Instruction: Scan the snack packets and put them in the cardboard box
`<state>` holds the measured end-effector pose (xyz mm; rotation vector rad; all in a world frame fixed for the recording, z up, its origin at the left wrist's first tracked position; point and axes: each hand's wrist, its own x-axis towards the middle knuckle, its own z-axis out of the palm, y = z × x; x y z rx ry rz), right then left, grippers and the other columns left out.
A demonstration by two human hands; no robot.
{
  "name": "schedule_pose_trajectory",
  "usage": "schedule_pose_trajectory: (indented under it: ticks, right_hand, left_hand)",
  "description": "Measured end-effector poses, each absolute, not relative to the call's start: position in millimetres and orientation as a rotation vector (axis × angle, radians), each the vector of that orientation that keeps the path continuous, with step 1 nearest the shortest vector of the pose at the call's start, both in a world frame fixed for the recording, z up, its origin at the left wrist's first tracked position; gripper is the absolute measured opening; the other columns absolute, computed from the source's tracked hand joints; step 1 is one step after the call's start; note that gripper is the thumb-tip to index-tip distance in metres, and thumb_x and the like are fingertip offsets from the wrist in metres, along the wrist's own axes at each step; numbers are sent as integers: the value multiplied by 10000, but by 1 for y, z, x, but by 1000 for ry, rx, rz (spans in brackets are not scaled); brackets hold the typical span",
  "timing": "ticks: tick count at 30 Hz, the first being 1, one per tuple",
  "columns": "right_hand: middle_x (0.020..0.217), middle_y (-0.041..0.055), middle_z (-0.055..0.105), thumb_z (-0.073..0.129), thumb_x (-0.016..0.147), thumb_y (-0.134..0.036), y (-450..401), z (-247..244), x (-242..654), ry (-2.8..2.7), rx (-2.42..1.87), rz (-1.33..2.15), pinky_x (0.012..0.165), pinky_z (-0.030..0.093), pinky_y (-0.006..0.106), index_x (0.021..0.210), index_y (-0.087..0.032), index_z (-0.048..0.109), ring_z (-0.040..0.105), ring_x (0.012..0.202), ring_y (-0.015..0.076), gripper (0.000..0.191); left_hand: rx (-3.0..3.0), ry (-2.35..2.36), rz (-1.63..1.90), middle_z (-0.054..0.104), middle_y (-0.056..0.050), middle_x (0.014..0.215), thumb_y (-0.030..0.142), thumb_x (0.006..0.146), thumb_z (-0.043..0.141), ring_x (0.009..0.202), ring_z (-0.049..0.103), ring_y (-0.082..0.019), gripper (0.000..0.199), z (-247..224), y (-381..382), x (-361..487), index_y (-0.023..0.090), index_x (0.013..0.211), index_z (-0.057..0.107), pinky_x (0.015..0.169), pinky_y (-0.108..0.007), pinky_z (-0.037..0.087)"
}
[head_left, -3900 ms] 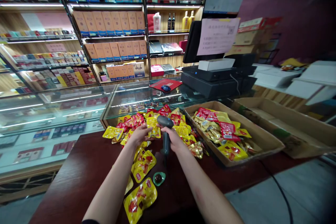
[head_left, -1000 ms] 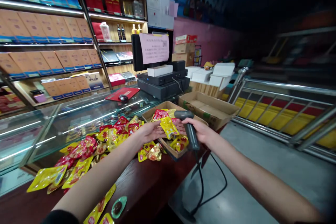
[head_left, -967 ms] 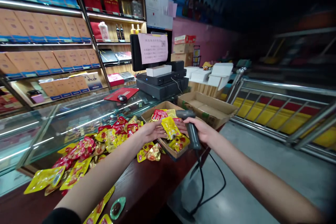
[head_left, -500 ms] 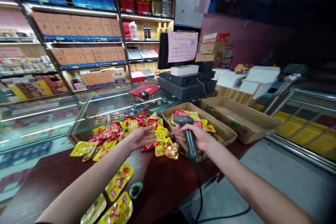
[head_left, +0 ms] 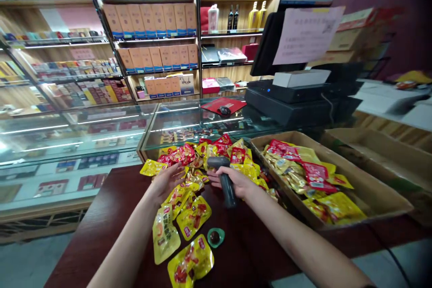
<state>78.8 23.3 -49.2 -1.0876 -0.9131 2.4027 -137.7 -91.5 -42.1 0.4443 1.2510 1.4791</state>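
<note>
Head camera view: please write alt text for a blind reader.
A person's right hand grips a dark handheld barcode scanner above a heap of yellow and red snack packets on a dark wooden counter, with the open left hand beside it. A cardboard tray of more packets sits alongside, before glass cases.

snack packets (head_left: 194, 218): yellow, red print | barcode scanner (head_left: 227, 186): dark grey | bench (head_left: 97, 234): dark red-brown | cardboard tray (head_left: 367, 202): tan | mouse mat (head_left: 212, 105): red

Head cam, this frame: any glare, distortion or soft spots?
Head view: white light streaks glare off the glass display counter; the wall shelving bows and leans toward the frame edges, wide-angle style; the pink paper notice looks soft; the right hand and barcode scanner stay fairly sharp.
</note>
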Motion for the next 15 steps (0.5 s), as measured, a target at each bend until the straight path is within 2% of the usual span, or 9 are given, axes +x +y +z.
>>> schedule_pose_trajectory:
  ticks: [3,8,12,15]
  right_hand:
    - [1073,106,661,524,703,-95,17,-59,71,-902,-1051,2427,842,523,284,823,-124,599,650,979,177,145]
    - [979,123,685,542,681,-81,1,-66,64,-883,-933,2542,865,517,290,797,-123,575,670,938,183,127]
    - [891,116,698,551,661,-79,-12,-67,52,-883,-875,2613,870,519,308,781,-128,572,682,902,193,131]
    - [873,108,703,549,659,-85,-16,-66,46,-888,-864,2638,849,528,297,782,-133,579,684,893,192,135]
  left_hand:
    - [799,1527,1404,594,-123,1234,392,801,616,1102,574,-237,420,-51,-110,-137,164,1153,626,920,-340,461]
    - [1389,2130,984,660,-97,1094,382,752,626,1005,606,-248,407,-63,-136,-137,185,1105,669,905,-345,437]
    - [1522,2259,716,615,-100,1161,343,714,660,1078,560,-256,424,-62,-140,-123,208,1116,668,958,-339,385]
    - [1444,2251,758,591,-98,1173,289,628,735,1138,505,-288,501,-64,-138,-110,241,1121,659,980,-353,353]
